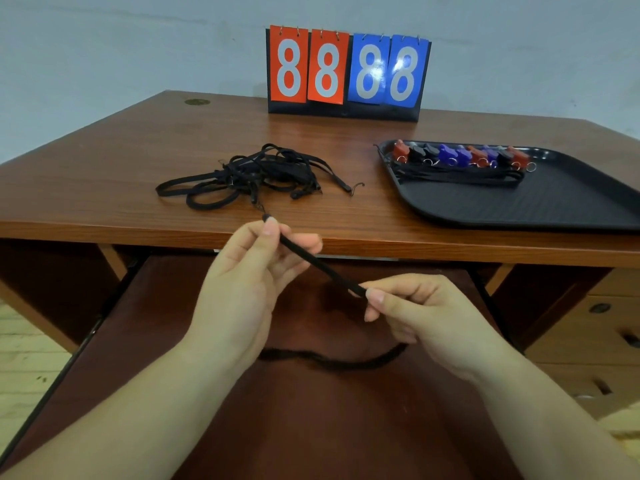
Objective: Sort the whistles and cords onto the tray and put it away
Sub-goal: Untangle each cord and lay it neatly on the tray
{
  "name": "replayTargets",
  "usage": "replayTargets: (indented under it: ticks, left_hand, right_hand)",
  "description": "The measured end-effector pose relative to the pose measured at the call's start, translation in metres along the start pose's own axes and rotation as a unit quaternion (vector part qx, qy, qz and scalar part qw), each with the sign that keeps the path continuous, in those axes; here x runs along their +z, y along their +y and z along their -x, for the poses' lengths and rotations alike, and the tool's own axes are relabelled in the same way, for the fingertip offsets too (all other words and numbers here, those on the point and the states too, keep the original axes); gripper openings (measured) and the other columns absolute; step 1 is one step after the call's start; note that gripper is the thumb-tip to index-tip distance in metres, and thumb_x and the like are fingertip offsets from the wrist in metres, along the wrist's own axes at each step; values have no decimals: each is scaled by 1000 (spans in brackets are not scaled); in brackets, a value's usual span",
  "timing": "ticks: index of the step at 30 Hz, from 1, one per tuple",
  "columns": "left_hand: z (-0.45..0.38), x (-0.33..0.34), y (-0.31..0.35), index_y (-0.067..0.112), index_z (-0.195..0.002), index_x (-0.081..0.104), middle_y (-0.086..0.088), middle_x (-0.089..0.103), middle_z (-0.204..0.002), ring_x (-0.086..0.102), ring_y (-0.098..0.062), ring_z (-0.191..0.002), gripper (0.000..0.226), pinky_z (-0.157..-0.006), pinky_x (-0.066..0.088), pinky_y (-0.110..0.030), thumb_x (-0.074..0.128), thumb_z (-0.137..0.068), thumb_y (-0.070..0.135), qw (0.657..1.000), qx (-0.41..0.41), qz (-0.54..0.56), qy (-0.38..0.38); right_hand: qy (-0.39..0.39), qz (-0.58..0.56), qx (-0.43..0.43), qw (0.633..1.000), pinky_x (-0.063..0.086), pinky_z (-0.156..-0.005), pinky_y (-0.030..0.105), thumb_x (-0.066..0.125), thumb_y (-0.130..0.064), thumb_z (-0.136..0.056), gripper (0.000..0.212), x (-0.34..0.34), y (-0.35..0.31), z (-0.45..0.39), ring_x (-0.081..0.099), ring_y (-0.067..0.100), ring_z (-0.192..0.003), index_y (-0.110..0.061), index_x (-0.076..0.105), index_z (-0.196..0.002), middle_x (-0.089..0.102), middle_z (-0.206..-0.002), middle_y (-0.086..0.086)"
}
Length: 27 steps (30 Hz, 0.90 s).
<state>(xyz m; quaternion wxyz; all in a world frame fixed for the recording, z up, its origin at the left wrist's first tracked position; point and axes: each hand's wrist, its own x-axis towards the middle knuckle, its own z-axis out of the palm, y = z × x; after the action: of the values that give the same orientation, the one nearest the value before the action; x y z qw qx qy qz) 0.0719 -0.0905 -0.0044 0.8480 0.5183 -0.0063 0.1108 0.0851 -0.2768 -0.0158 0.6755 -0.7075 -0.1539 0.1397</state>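
Hands (242, 271) (422, 317) pinching cord (322, 266) (taut), raised

One head-worn camera looks forward and down, close over the desk (138, 161) edge.

A brown wooden desk (145, 161) stands against a pale wall (104, 39); a drawer unit (588, 341) sits at right, light floor (24, 355) at left
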Motion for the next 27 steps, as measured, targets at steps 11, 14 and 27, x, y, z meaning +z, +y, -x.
replayTargets:
  ticks: [11,14,27]
  left_hand:
    - [-19,-17,7,16,-76,55,9,35,-50,32,-5,-44,27,-49,38,-20,41,-98,21,997,-29,-40,62]
    - [-12,-13,-1,16,-79,56,9,32,-50,30,-6,-44,19,-51,32,-23,46,-95,15,992,-59,-107,7]
    - [9,-2,-11,21,-92,72,26,59,-53,53,12,-50,12,-51,35,-1,62,-86,24,920,-34,-355,-162]
  right_hand:
    - [43,175,17,984,37,-50,10,63,-15,-85,15,-24,-5,-1,51,-3,-47,-5,74,-85,67,-62,-17]
    - [76,149,-9,986,39,-50,5,65,-14,-84,10,-19,-4,-1,55,-4,-48,-15,73,-90,67,-63,-3]
    - [87,67,-84,990,46,-60,8,69,-5,-78,3,9,0,2,64,-1,-61,-8,70,-80,70,-64,-2]
